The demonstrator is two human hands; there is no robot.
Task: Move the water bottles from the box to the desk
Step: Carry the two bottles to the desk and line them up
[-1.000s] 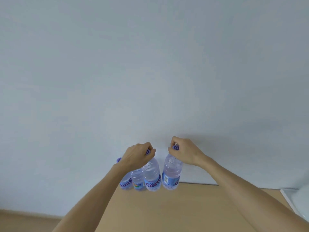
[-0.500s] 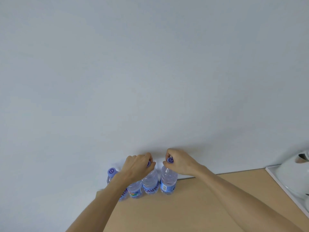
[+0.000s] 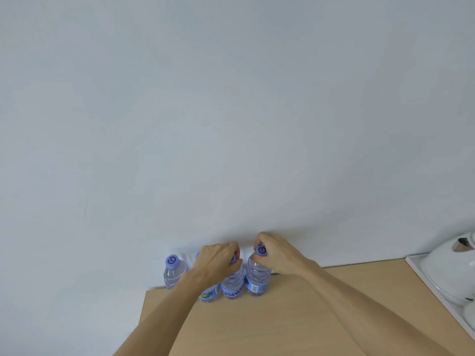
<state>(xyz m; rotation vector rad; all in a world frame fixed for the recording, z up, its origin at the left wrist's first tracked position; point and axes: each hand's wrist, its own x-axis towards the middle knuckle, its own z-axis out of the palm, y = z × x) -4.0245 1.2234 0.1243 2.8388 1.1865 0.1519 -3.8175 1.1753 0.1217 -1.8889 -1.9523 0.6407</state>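
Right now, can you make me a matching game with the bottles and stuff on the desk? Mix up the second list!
Things:
1. leftmost bottle
2. rightmost bottle
3. white kettle
4. desk

States or places:
A. on the tray at the far right
B. light wood, under the bottles
C. cap gripped by the right hand
D. standing free, no hand on it

Pairs: 1-D, 2-C, 3-A, 4-B
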